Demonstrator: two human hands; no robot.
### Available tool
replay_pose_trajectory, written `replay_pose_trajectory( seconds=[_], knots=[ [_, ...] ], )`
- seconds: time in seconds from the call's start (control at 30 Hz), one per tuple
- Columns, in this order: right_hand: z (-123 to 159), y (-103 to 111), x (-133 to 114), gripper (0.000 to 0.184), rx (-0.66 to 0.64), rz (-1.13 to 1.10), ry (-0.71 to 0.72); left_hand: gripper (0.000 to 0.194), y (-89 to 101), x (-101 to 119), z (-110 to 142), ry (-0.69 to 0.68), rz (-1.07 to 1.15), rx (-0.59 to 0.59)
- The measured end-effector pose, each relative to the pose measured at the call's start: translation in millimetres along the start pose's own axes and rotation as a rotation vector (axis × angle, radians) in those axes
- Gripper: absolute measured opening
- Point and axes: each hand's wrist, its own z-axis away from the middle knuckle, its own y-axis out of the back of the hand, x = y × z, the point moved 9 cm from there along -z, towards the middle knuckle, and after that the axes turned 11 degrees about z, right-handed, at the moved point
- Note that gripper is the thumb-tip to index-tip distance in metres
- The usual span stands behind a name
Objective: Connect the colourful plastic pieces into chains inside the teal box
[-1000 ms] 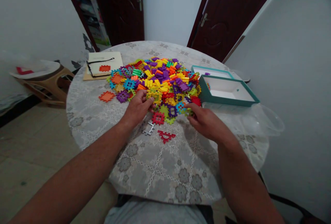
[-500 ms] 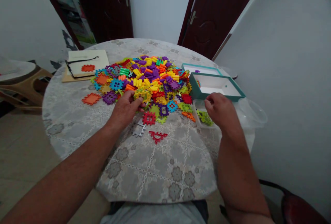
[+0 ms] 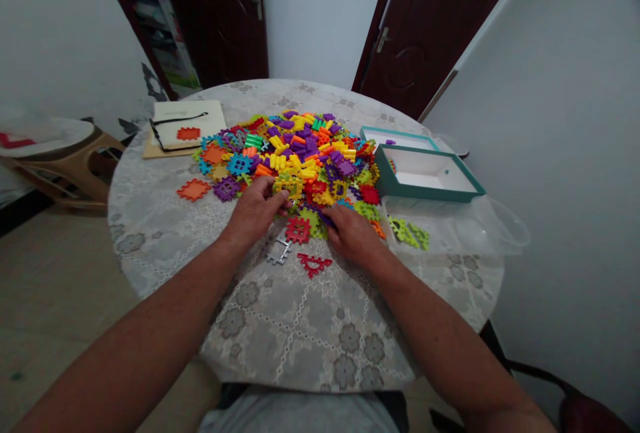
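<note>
A heap of colourful plastic building pieces (image 3: 300, 146) covers the middle of the table. My left hand (image 3: 257, 213) is closed on a yellow square building piece (image 3: 289, 186) at the heap's near edge. Beside it, my right hand (image 3: 353, 231) reaches into the front of the heap, thumb and fingers closing on a purple building piece (image 3: 324, 215) that they partly hide. Just in front lie a red square piece (image 3: 298, 230), a grey square frame piece (image 3: 279, 251) and a red triangular piece (image 3: 314, 264).
Green pieces (image 3: 409, 232) sit in a clear plastic tray (image 3: 440, 243) on the right. Behind it stands a teal-edged white box (image 3: 430, 194) with its lid (image 3: 400, 133). Black-framed glasses (image 3: 167, 148) and an orange piece (image 3: 189, 133) rest on a notebook (image 3: 215, 116) at left.
My right hand has moved left from above the clear tray to the front of the heap, uncovering green pieces in the tray. My left hand keeps the yellow piece. The view has shifted slightly.
</note>
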Motion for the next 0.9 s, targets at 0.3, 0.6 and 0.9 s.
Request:
replay_pose_trajectory(
  seconds=[0.3,0.6,0.9],
  knots=[
    [8.0,11.0,43.2,0.033,0.215,-0.43,-0.263,0.028,-23.4,12.4,13.1,-0.127,-0.137,-0.262],
    [7.3,-15.6,34.5,0.018,0.009,-0.869,-0.357,0.03,-36.6,9.2,21.2,-0.119,-0.135,-0.41],
    [13.6,10.6,33.1,0.035,0.123,-0.531,-0.284,0.03,-36.7,11.0,21.9,-0.107,-0.157,-0.4]
  ],
)
